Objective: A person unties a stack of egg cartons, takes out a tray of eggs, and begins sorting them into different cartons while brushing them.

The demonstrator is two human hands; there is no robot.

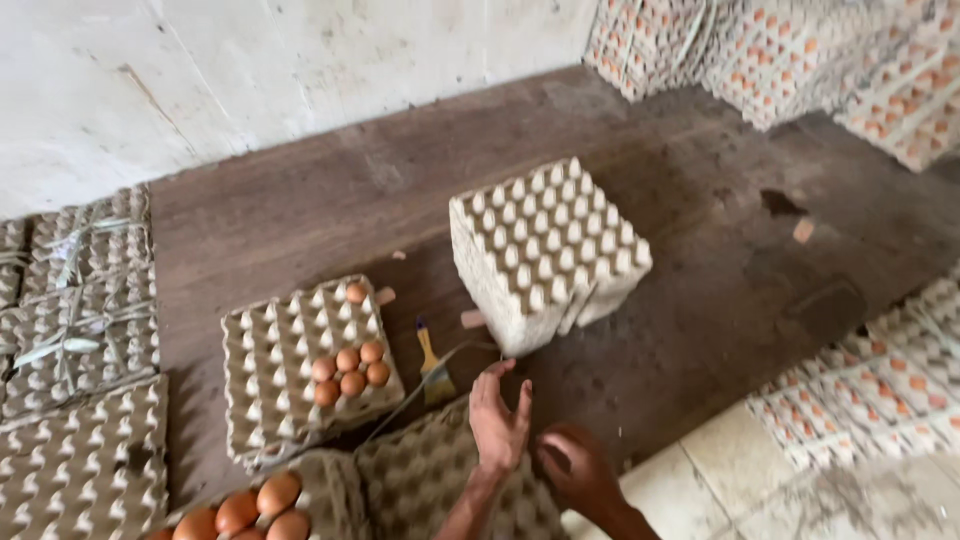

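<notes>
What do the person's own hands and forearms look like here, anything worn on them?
Both are bare. The left hand shows no glove, ring or watch, and its forearm, entering from the bottom edge, has no sleeve. The right hand is blurred, so small items cannot be ruled out, but no glove or sleeve shows on it or its forearm either.

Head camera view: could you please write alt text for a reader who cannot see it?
Two bare hands, left hand open and right hand blurred, reach toward a tall stack of empty egg trays on a dark wooden floor. To the left, a tray stack holds six brown eggs; a small yellow-handled brush lies between.
</notes>
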